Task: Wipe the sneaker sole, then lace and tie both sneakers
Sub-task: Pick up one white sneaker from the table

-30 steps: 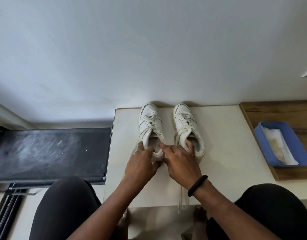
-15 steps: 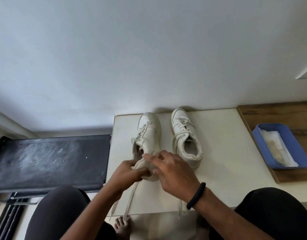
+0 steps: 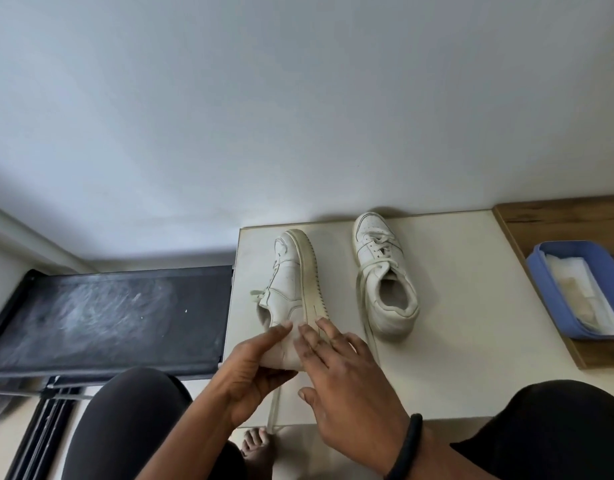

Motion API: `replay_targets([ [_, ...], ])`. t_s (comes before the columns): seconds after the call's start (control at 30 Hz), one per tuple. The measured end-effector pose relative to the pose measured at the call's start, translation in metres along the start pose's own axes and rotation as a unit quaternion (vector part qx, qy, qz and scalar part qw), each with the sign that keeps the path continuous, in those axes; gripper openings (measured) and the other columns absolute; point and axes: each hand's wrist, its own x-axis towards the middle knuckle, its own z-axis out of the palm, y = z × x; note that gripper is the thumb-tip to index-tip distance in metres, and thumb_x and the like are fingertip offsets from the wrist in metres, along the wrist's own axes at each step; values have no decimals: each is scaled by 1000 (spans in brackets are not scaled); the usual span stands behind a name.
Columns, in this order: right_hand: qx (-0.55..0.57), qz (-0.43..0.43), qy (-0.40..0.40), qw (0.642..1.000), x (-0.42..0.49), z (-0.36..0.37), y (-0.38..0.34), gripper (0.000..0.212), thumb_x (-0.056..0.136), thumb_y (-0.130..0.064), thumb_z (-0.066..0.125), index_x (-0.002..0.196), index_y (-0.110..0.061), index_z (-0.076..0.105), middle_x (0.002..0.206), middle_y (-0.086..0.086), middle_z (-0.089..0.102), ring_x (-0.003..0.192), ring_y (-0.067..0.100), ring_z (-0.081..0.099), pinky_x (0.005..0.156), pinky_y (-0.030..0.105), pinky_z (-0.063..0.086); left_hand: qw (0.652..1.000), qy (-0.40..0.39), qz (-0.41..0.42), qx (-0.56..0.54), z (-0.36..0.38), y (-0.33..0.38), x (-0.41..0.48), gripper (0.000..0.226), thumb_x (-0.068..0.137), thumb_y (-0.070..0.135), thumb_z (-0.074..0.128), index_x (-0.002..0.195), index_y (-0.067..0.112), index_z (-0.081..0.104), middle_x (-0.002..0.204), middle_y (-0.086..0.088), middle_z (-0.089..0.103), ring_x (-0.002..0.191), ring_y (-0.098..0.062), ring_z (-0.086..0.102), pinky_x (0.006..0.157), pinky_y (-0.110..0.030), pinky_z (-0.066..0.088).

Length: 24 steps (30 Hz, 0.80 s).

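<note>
Left hand [image 3: 250, 372] grips the heel of a side-tipped white leather sneaker [image 3: 290, 282] on the cream desk [image 3: 437, 375]; right hand [image 3: 350, 386], fingers spread, touches its sole.

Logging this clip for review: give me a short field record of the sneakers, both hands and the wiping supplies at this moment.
tipped sneaker: on its side on the table, sole edge facing right, lace hanging over the front edge
upright sneaker: to its right, apart, laces loose
left hand: grips the tipped sneaker's heel
right hand: fingers straight, touching the sole near the heel
blue tray: on the wooden board, holds a white cloth
cloth in hand: none
</note>
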Motion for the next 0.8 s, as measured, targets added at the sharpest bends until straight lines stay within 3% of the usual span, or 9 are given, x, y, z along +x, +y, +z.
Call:
replay_targets([
  [0.1, -16, 1, -36, 999, -6, 1, -3, 68, 65, -53, 78, 124, -20, 67, 140, 3, 61, 135, 23, 54, 99, 43, 54, 996, 37, 56, 65, 6, -3, 0, 30, 88, 24, 78, 106, 0, 78, 103, -21, 79, 90, -25, 76, 84, -38, 62],
  [0.2, 24, -3, -53, 998, -6, -9, 1, 53, 79, -46, 66, 126, -23, 66, 153, 1, 49, 141, 22, 45, 108, 44, 44, 984, 75, 127, 100, 13, -9, 2, 18, 89, 16, 77, 92, -1, 78, 92, -20, 79, 84, -24, 77, 72, -30, 63],
  [0.33, 143, 61, 104, 982, 7, -48, 36, 26, 82, -27, 70, 108, -28, 73, 125, -11, 68, 113, 11, 61, 96, 33, 49, 981, 62, 174, 58, 24, -3, 0, 21, 86, 20, 78, 91, 0, 78, 95, -21, 79, 86, -27, 78, 86, -41, 63],
  [0.43, 210, 143, 172, 952, 12, -71, 69, 19, 88, -24, 74, 107, -23, 74, 103, -11, 72, 94, 8, 66, 86, 29, 55, 976, 19, 211, 45, 31, 9, -8, 32, 71, 35, 91, 89, 10, 84, 99, -18, 80, 92, -25, 79, 90, -39, 63],
  [0.5, 319, 220, 138, 911, 14, -78, 81, 27, 87, -34, 75, 112, -26, 72, 100, -13, 74, 91, 4, 69, 83, 28, 56, 974, -19, 224, 31, 32, 16, -15, 53, 53, 44, 99, 90, 10, 84, 101, -18, 80, 93, -24, 79, 82, -33, 64],
  [0.57, 492, 270, 55, 826, 17, -83, 81, 43, 81, -45, 75, 121, -29, 68, 106, -11, 75, 101, 7, 70, 88, 32, 56, 971, -49, 232, 28, 32, 20, -22, 67, 45, 53, 101, 91, 8, 83, 102, -20, 79, 94, -26, 79, 79, -29, 63],
  [0.63, 590, 271, -3, 761, 21, -80, 76, 56, 79, -50, 78, 129, -28, 62, 115, -9, 74, 110, 13, 69, 93, 41, 56, 968, -65, 239, 40, 33, 19, -27, 71, 43, 56, 100, 91, 7, 83, 102, -21, 79, 95, -27, 78, 80, -29, 63],
  [0.73, 668, 225, -20, 709, 22, -76, 70, 70, 75, -49, 76, 138, -25, 57, 125, -1, 71, 118, 19, 65, 102, 52, 52, 966, -80, 241, 55, 34, 10, -29, 74, 43, 60, 99, 92, 6, 82, 103, -22, 78, 97, -29, 77, 87, -35, 63],
  [0.8, 694, 193, -29, 693, 21, -80, 70, 69, 78, -43, 72, 141, -21, 55, 131, 3, 68, 123, 24, 63, 102, 53, 50, 964, -80, 244, 66, 34, 7, -29, 73, 46, 61, 98, 87, 4, 81, 97, -22, 77, 94, -30, 74, 92, -42, 58],
])
